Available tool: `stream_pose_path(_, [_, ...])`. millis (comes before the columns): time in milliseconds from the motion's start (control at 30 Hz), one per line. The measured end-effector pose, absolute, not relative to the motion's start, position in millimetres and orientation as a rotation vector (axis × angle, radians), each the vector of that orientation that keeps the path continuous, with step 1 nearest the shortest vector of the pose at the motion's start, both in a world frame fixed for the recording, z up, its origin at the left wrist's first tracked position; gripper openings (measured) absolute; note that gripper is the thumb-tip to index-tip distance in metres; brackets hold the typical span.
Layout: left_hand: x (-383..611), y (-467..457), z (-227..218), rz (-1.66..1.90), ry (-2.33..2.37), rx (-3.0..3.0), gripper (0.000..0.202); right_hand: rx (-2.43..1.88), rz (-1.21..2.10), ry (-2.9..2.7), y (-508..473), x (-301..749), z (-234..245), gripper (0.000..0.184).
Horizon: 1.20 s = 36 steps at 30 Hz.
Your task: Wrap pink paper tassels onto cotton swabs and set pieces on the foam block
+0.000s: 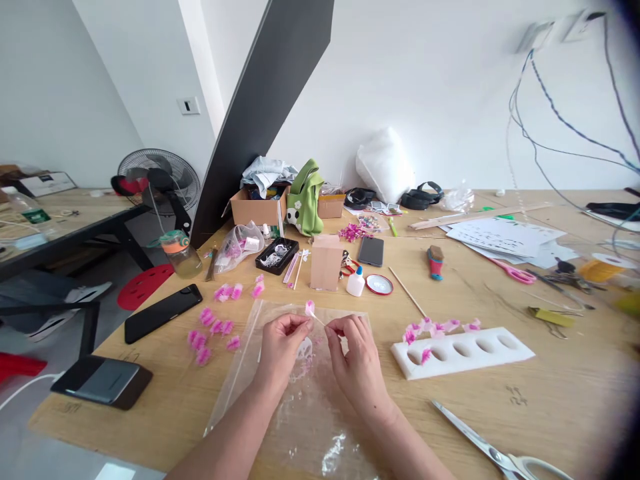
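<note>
Over a clear plastic sheet (330, 427), my left hand (283, 343) and my right hand (355, 357) are close together, both pinched. Between their fingertips runs a thin white stem (319, 321), with a small pink-and-white petal piece (310, 307) at its upper end by the left thumb. The fingers partly cover the stem. A whitish round piece (304, 348) lies on the sheet behind the left hand; what it is I cannot make out. Several fuzzy pink flower pieces (217, 327) are scattered on the wood to the left.
A white foam block (467, 353) with several holes sits at right, a stick with pink blossoms (435, 327) resting along it. Scissors (493, 453) lie at the front right. Beyond the sheet stand a wooden block (327, 263) and glue bottle (355, 283). A black phone (163, 313) lies left.
</note>
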<state>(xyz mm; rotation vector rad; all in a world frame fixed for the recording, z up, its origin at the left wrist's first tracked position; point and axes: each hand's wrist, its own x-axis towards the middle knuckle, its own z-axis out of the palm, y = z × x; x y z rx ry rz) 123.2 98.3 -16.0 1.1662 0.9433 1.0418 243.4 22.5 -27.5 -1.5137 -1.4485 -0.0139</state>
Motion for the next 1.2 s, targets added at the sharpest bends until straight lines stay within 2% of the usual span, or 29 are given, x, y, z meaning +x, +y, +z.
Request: stream_pose_path(1200, [124.8, 95.0, -13.8, 1.028, 0.933, 1.186, 0.019, -1.53, -0.119, -1.481, 20.2, 239.5, -26.3, 0.015])
